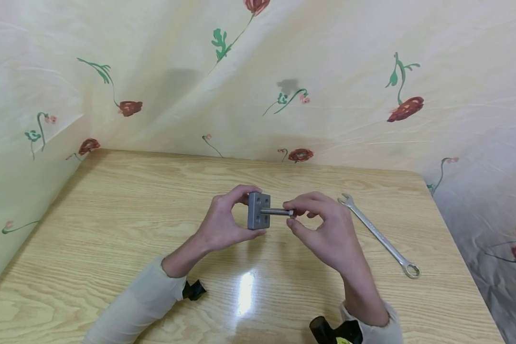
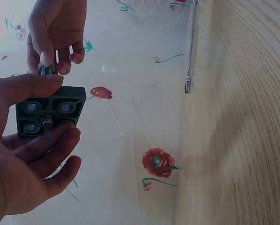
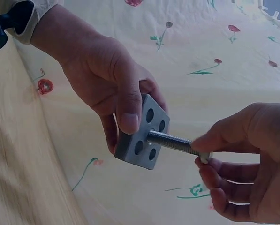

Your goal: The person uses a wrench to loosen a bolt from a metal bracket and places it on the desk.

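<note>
My left hand [image 1: 223, 224] grips a small grey rectangular block [image 1: 254, 211] by its edges, thumb on one side and fingers on the other, above the table. Several round holes [image 3: 150, 116] pierce the block's face. A long threaded bolt [image 1: 277, 211] runs through its middle, and the bolt's tip [image 2: 47, 123] pokes out of the ribbed back in the left wrist view. With thumb and fingertips my right hand [image 1: 328, 231] pinches the bolt's head end [image 3: 204, 157]. Most of the shank shows between the block and those fingertips.
A combination wrench [image 1: 380, 236] lies on the wooden table [image 1: 133, 205], right of my right hand. Flower-patterned cloth [image 1: 167, 95] hangs behind the table and along its left side. Black wrist-camera mounts [image 1: 194, 290] sit at both sleeves.
</note>
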The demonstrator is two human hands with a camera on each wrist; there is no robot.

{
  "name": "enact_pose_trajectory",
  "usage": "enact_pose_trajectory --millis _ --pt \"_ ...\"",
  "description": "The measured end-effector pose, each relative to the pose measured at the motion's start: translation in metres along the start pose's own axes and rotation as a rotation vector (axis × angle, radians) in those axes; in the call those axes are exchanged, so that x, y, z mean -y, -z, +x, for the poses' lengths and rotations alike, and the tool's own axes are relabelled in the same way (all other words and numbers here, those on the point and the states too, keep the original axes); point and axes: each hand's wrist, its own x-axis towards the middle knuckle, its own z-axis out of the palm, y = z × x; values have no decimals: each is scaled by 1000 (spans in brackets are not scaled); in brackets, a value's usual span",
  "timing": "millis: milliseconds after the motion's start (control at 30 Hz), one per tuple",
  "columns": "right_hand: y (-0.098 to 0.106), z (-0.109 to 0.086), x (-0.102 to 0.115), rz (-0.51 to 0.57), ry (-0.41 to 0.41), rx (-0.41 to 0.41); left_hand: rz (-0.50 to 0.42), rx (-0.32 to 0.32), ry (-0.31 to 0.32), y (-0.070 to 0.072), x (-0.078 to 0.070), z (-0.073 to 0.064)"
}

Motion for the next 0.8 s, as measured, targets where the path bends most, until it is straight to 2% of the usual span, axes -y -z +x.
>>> enact_pose_trajectory --millis 233,333,433,567,800 --pt "-10 1 2 21 75 -123 1 0 -6 0 0 0" --pt "-9 0 2 20 72 -121 1 1 -9 0 0 0" --pt "-5 0 1 23 67 -77 0 3 -11 0 0 1" --pt "2 0 -1 37 -2 -11 0 5 -6 1 0 1" --pt "8 3 -3 3 -230 142 15 -7 3 1 -1 0"
